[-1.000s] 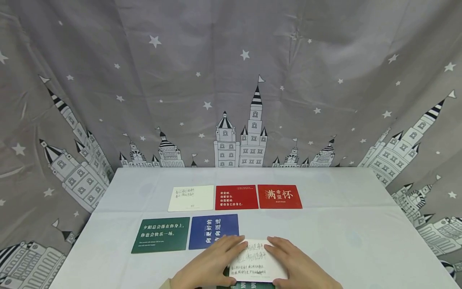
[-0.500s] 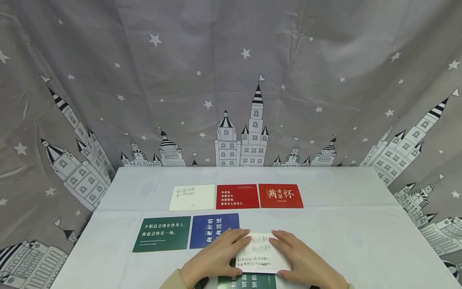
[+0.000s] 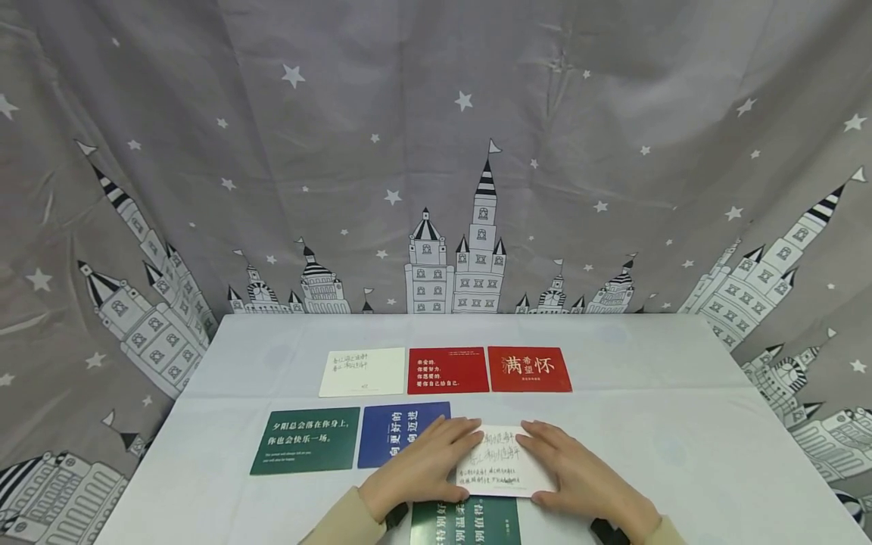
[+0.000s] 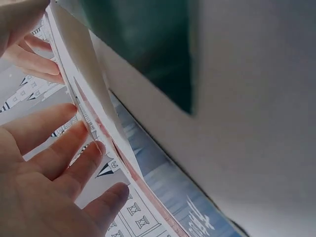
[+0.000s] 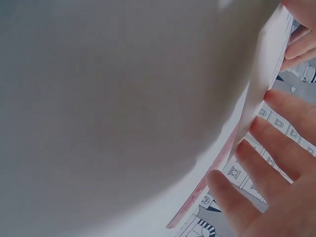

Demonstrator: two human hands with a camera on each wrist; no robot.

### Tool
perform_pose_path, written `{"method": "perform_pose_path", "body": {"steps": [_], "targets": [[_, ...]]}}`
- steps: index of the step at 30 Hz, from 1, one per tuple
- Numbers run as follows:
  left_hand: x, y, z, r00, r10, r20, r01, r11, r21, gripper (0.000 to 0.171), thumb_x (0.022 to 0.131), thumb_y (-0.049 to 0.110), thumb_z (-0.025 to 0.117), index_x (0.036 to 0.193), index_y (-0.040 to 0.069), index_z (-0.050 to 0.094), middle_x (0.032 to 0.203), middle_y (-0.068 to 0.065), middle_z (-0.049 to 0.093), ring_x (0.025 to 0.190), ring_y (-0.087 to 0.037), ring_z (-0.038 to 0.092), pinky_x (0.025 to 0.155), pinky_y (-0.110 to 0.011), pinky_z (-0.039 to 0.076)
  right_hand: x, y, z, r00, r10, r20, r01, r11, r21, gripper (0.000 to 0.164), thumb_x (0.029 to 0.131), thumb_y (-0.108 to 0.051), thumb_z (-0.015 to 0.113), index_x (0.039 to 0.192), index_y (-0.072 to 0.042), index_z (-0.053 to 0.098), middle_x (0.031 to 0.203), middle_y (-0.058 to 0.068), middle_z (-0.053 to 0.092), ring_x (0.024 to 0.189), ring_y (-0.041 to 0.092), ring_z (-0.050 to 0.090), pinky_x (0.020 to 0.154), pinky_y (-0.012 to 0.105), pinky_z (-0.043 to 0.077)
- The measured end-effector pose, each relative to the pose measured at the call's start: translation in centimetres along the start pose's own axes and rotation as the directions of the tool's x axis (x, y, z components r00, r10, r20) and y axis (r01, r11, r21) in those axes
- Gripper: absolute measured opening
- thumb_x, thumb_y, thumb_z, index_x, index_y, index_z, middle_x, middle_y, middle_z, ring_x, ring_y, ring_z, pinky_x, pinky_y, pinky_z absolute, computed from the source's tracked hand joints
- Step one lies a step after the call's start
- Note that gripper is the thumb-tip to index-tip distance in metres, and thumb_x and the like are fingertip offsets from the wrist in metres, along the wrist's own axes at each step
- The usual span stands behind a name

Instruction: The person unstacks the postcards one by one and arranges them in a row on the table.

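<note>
In the head view, a white handwritten postcard [image 3: 504, 475] is held flat between both hands, slightly above the table. My left hand [image 3: 424, 463] grips its left edge, thumb near the lower corner and fingers along the side. On the opposite edge, my right hand [image 3: 579, 473] does the same. Both wrist views show the postcard [image 5: 269, 54] nearly edge-on, fingertips touching its side. Below it lies a green postcard [image 3: 507, 522] with white vertical lettering, partly covered. A blue postcard [image 3: 381, 435] sits left of the hands, its right part hidden by my left hand.
Left of the blue card lies another green postcard [image 3: 306, 440]. The back row holds a white handwritten card [image 3: 361, 378], a red card [image 3: 448, 371] and a second red card [image 3: 555, 371]. Behind the white table [image 3: 681, 439] hangs a grey castle-print curtain [image 3: 341, 151].
Both hands have carried the white postcard forward and a little to the right. More of the green postcard beneath now shows. The other cards lie as before.
</note>
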State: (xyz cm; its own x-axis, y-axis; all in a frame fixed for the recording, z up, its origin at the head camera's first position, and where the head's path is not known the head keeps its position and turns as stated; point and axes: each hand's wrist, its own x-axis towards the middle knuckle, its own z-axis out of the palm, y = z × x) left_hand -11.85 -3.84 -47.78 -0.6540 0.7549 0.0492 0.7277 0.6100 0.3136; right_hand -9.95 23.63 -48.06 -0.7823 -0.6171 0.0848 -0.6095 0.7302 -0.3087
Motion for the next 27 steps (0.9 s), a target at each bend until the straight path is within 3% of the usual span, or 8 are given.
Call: {"method": "perform_pose_path", "body": {"steps": [12,27], "targets": [[1.3,-0.5,0.3,1.0,-0.013,-0.005,0.013,0.999,0.041,0.077,0.076,0.038,0.078,0.139,0.005,0.048,0.147,-0.01,0.04,0.134,-0.027,0.036,0.111,-0.046,0.024,0.9,1.5,-0.3,1.0,-0.006,0.023,0.005,1.0,0.019,0.073,0.072,-0.031,0.081,0.135,-0.005,0.053,0.141,0.013,0.045,0.128,0.031,0.043,0.1,0.047,0.041],[2.3,-1.2,0.3,0.997,-0.074,0.022,0.073,0.997,0.026,0.075,0.078,0.035,0.076,0.141,0.008,0.046,0.149,-0.006,0.038,0.137,-0.024,0.032,0.113,-0.046,0.019,2.1,2.8,-0.2,0.999,-0.004,0.046,0.001,0.998,0.058,0.073,0.073,-0.03,0.08,0.136,-0.004,0.052,0.143,0.014,0.043,0.13,0.033,0.04,0.102,0.049,0.038]]}}
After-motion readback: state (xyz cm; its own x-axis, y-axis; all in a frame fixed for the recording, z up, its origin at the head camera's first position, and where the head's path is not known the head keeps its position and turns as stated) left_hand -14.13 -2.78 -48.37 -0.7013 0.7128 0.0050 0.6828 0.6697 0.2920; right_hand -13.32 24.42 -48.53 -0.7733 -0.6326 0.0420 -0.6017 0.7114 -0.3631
